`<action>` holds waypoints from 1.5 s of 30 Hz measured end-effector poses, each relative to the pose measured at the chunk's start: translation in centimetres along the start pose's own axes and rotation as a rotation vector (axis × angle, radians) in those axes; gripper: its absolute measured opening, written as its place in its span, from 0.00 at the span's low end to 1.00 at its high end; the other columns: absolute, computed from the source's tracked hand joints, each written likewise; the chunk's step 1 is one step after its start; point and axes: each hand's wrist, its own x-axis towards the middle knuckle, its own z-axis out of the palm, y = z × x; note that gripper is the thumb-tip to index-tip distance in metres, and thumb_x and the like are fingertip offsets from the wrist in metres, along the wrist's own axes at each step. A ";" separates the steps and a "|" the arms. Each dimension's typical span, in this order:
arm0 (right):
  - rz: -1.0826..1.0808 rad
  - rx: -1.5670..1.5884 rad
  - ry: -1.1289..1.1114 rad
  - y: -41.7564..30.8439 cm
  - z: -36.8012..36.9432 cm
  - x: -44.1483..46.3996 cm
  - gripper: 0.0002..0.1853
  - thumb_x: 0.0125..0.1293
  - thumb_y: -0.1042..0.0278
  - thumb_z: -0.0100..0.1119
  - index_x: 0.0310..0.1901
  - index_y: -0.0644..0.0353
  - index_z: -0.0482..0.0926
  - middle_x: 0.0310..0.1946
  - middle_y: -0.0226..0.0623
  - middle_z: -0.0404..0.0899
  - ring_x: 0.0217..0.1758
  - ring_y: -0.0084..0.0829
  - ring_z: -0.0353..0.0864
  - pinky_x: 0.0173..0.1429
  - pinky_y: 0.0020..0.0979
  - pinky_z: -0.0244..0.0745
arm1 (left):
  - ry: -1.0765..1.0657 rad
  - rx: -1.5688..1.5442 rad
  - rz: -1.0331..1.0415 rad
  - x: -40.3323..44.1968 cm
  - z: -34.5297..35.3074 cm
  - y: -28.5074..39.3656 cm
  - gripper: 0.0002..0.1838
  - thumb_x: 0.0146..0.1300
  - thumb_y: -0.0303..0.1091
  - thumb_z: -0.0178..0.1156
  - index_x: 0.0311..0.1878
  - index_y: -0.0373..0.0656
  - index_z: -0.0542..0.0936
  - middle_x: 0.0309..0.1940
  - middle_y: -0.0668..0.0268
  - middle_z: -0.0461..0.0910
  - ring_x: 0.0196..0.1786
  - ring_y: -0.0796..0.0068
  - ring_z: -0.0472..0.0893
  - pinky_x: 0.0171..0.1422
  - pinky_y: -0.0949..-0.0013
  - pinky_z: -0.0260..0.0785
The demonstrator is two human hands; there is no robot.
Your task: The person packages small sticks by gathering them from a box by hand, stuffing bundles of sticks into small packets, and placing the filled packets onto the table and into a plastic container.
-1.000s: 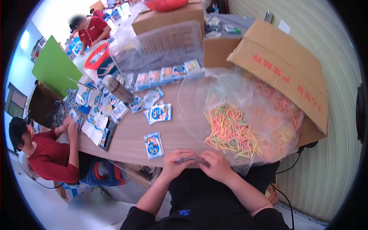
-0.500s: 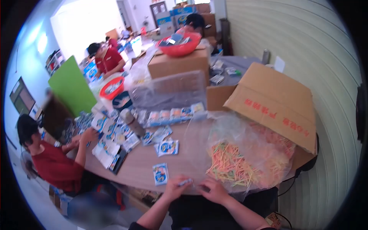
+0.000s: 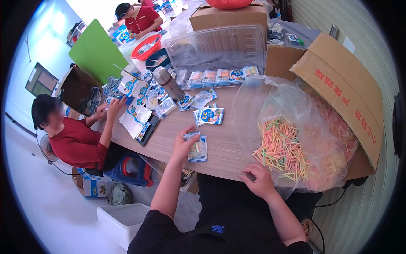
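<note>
My left hand (image 3: pixel 184 144) pinches a small blue-and-white packet (image 3: pixel 196 147) near the table's front edge. Coloured sticks show through the packet's clear side. Beneath it lies another blue-edged packet (image 3: pixel 203 155), partly covered. My right hand (image 3: pixel 259 181) rests at the table edge with loosely curled fingers, thumb apart, and nothing visible in it. Just beyond it is a pile of thin pink, yellow and green sticks (image 3: pixel 281 148), spilling from a clear plastic bag (image 3: pixel 249 106). Farther back, a blue-and-white packet (image 3: pixel 211 116) lies on top of another.
A tilted cardboard box (image 3: pixel 342 93) holds the bag at right. Several packets stand in a clear plastic tray (image 3: pixel 215 46). A steel flask (image 3: pixel 168 84) stands among loose packets. At left a co-worker in a red top (image 3: pixel 80 144) handles packets; another person (image 3: pixel 146 21) works behind.
The view has tilted down. My left hand has moved forward, bringing its packet over the one on the table. My right hand has drawn apart from the left, toward the sticks.
</note>
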 end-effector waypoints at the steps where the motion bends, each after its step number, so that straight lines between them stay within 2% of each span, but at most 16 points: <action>1: 0.005 0.004 0.001 0.0 0.0 0.0 0.09 0.58 0.69 0.72 0.38 0.63 0.84 0.38 0.40 0.83 0.42 0.38 0.84 0.46 0.34 0.80 | 0.016 0.098 0.105 0.2 0.4 -0.2 0.27 0.61 0.30 0.72 0.63 0.36 0.77 0.53 0.60 0.82 0.54 0.70 0.82 0.57 0.66 0.77; 2: 0.010 0.007 0.002 0.0 0.0 0.0 0.09 0.58 0.69 0.72 0.38 0.63 0.84 0.38 0.40 0.83 0.42 0.38 0.84 0.46 0.34 0.80 | 0.032 0.196 0.210 0.4 0.5 -0.3 0.28 0.60 0.30 0.73 0.64 0.36 0.76 0.57 0.59 0.81 0.58 0.69 0.81 0.59 0.65 0.76; 3: 0.012 0.006 0.006 0.0 0.0 0.1 0.09 0.58 0.69 0.72 0.38 0.63 0.84 0.38 0.40 0.83 0.42 0.38 0.84 0.46 0.34 0.80 | 0.028 0.196 0.212 0.6 0.4 -0.4 0.28 0.60 0.30 0.73 0.64 0.36 0.76 0.57 0.59 0.81 0.58 0.69 0.81 0.59 0.65 0.76; 6: 0.006 0.015 -0.001 0.0 0.0 0.0 0.09 0.59 0.69 0.71 0.38 0.63 0.83 0.37 0.40 0.83 0.42 0.38 0.84 0.46 0.34 0.80 | -0.052 0.596 0.403 0.0 -0.4 -0.2 0.32 0.54 0.34 0.76 0.63 0.39 0.78 0.65 0.52 0.74 0.69 0.56 0.73 0.70 0.58 0.67; 11: -0.012 0.000 0.013 -0.2 -0.1 0.1 0.08 0.59 0.69 0.71 0.37 0.63 0.83 0.37 0.40 0.83 0.41 0.38 0.84 0.46 0.34 0.80 | -0.045 0.452 0.274 -0.7 -0.1 1.8 0.32 0.53 0.36 0.77 0.63 0.42 0.78 0.65 0.55 0.74 0.69 0.55 0.72 0.71 0.57 0.66; 14: 0.022 0.023 0.010 -0.3 -0.1 0.1 0.08 0.59 0.69 0.71 0.37 0.63 0.83 0.37 0.39 0.83 0.40 0.38 0.84 0.45 0.33 0.80 | 0.018 0.707 0.595 0.1 0.5 3.7 0.35 0.52 0.37 0.76 0.64 0.44 0.76 0.64 0.57 0.75 0.68 0.53 0.72 0.70 0.55 0.66; 15: 0.024 0.020 0.013 -0.3 -0.1 0.1 0.08 0.59 0.69 0.71 0.37 0.63 0.83 0.37 0.39 0.83 0.40 0.38 0.84 0.45 0.33 0.80 | 0.015 0.704 0.596 0.7 1.0 4.1 0.35 0.52 0.37 0.76 0.64 0.44 0.76 0.64 0.57 0.75 0.68 0.53 0.72 0.70 0.55 0.66; 18: 0.017 0.016 -0.001 -0.2 0.0 0.1 0.08 0.61 0.68 0.69 0.38 0.62 0.83 0.37 0.38 0.82 0.42 0.39 0.84 0.46 0.35 0.79 | -0.180 1.156 0.893 3.1 3.3 5.7 0.36 0.53 0.34 0.74 0.67 0.44 0.74 0.68 0.58 0.73 0.66 0.51 0.74 0.67 0.55 0.69; 19: 0.013 0.009 -0.002 -0.2 0.0 0.2 0.08 0.61 0.68 0.69 0.38 0.62 0.83 0.37 0.38 0.82 0.42 0.39 0.84 0.46 0.35 0.79 | -0.175 1.150 0.896 4.0 3.7 6.0 0.36 0.53 0.34 0.74 0.67 0.44 0.74 0.68 0.58 0.73 0.66 0.51 0.74 0.67 0.55 0.69; 22: 0.001 -0.013 0.006 -0.2 0.1 -0.1 0.08 0.61 0.68 0.69 0.37 0.61 0.82 0.37 0.39 0.82 0.42 0.40 0.84 0.46 0.36 0.79 | -0.362 1.132 0.495 6.2 5.7 6.6 0.31 0.55 0.34 0.73 0.64 0.45 0.79 0.67 0.59 0.75 0.63 0.51 0.78 0.64 0.57 0.72; 27: -0.007 -0.044 0.040 0.0 0.4 -0.4 0.07 0.61 0.68 0.69 0.37 0.60 0.82 0.37 0.39 0.82 0.42 0.40 0.83 0.46 0.36 0.79 | -0.552 1.152 0.483 8.7 4.5 9.1 0.24 0.54 0.34 0.74 0.56 0.43 0.85 0.62 0.56 0.80 0.60 0.52 0.80 0.62 0.59 0.73; 30: 0.009 -0.024 0.038 0.0 0.4 -0.4 0.07 0.61 0.67 0.68 0.37 0.59 0.82 0.37 0.39 0.81 0.42 0.41 0.83 0.46 0.37 0.79 | -0.619 0.965 0.416 9.8 3.6 9.2 0.18 0.52 0.34 0.75 0.47 0.43 0.88 0.57 0.54 0.83 0.58 0.52 0.82 0.62 0.57 0.74; 35: 0.004 -0.018 0.051 0.5 0.7 -0.7 0.07 0.62 0.66 0.68 0.37 0.59 0.82 0.37 0.39 0.81 0.42 0.41 0.83 0.46 0.37 0.79 | -0.588 0.998 0.383 9.8 3.7 9.4 0.18 0.49 0.34 0.75 0.45 0.42 0.89 0.55 0.55 0.84 0.56 0.53 0.82 0.61 0.58 0.74; 39: 0.032 -0.008 0.048 0.4 0.6 -0.6 0.07 0.63 0.65 0.66 0.37 0.60 0.82 0.37 0.39 0.81 0.43 0.41 0.83 0.47 0.37 0.79 | -0.607 1.132 0.593 8.8 3.9 9.5 0.15 0.49 0.32 0.74 0.42 0.41 0.89 0.53 0.55 0.85 0.54 0.53 0.83 0.59 0.58 0.75; 43: 0.023 -0.037 0.047 0.6 0.6 -0.8 0.08 0.64 0.65 0.65 0.37 0.60 0.81 0.37 0.38 0.80 0.43 0.41 0.83 0.47 0.38 0.79 | -0.754 1.052 0.470 9.5 3.2 10.0 0.13 0.52 0.30 0.71 0.43 0.40 0.88 0.53 0.50 0.84 0.52 0.49 0.84 0.57 0.58 0.75; 45: 0.002 -0.029 0.043 0.7 0.7 -0.7 0.08 0.63 0.66 0.67 0.37 0.61 0.82 0.37 0.37 0.81 0.41 0.39 0.83 0.45 0.36 0.79 | -0.734 1.018 0.422 10.2 3.0 9.4 0.13 0.52 0.30 0.71 0.43 0.40 0.88 0.51 0.51 0.85 0.51 0.50 0.84 0.56 0.58 0.75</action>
